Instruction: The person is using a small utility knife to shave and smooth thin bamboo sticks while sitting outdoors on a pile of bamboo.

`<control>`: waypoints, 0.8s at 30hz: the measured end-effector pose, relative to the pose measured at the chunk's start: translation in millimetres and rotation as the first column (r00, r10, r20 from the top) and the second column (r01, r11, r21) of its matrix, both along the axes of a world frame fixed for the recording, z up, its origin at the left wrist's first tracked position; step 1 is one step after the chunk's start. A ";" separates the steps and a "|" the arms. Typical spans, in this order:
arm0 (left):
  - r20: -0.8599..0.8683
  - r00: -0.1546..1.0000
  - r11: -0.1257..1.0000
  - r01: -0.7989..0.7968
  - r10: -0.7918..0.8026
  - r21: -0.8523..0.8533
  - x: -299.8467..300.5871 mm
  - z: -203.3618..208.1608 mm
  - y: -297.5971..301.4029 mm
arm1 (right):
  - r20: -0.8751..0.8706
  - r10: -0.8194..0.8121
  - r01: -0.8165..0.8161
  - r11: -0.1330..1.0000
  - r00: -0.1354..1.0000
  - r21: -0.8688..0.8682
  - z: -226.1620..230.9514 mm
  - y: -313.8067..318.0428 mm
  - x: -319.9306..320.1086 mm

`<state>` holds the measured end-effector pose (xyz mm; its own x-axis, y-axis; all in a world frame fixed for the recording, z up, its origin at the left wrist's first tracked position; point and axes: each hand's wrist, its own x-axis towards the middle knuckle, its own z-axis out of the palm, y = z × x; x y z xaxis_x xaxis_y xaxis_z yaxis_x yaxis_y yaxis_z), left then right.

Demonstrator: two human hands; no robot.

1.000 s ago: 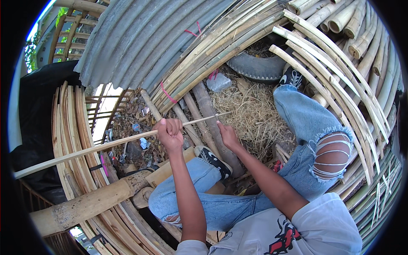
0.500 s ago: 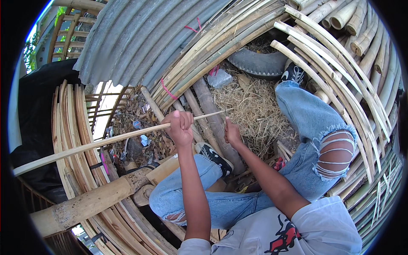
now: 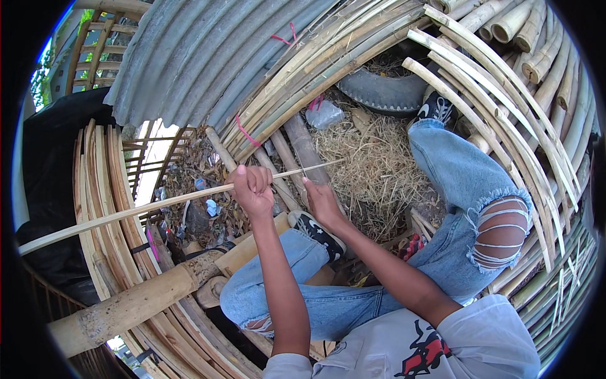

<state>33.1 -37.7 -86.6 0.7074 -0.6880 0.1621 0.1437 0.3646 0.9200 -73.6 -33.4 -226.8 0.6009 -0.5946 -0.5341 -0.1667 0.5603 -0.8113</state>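
Note:
A long, pale bamboo strip [image 3: 148, 207] slants across in front of me, from the far left up to its thin tip over the shavings. My left hand [image 3: 254, 192] is wrapped around it near its middle. Just to the right, my right hand [image 3: 323, 202] is closed on a small knife [image 3: 303, 172]. Only a narrow piece of dark blade shows, touching the strip; the handle is hidden in my fingers. Beyond my right hand lies a heap of bamboo shavings [image 3: 369, 167].
Split bamboo slats are bundled on the left [image 3: 104, 189] and far side. A thick bamboo pole [image 3: 136, 303] lies at lower left. Corrugated sheeting [image 3: 208, 57] leans at the back, near an old tire [image 3: 385, 93]. Bamboo poles [image 3: 536, 60] are stacked on the right.
My right hand has moved left along the strip with the knife, closer to my left hand. My left hand has shifted slightly left.

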 end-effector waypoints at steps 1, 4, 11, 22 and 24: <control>0.008 1.000 1.000 0.001 -0.001 -0.005 1.2 2.3 1.8 | 0.003 0.007 -0.007 1.000 1.000 0.001 -1.7 -0.9 -1.0; 0.015 1.000 1.000 0.026 -0.026 -0.009 0.1 2.6 3.8 | -0.263 0.018 -0.056 0.989 0.965 -0.139 -39.6 -25.6 -16.6; 0.011 0.996 0.996 0.084 -0.084 -0.008 -16.5 -4.0 -16.9 | -0.261 -0.152 0.148 0.988 0.953 -0.036 -69.7 -22.8 -9.9; -0.023 0.982 0.981 0.187 -0.188 -0.044 -2.7 -8.6 -22.4 | -0.449 -0.101 0.035 0.988 0.888 -0.153 -189.5 -32.0 -63.2; 0.006 0.988 0.988 0.155 -0.155 -0.012 -10.1 -3.5 -17.0 | -0.322 -0.068 0.111 0.987 0.944 0.120 -156.5 -22.5 -43.6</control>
<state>23.0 -54.8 -90.1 0.5916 -0.7871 0.1748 0.1945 0.3497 0.9164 -117.1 -55.9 -383.3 0.3362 -0.5478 -0.7661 -0.3460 0.6847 -0.6414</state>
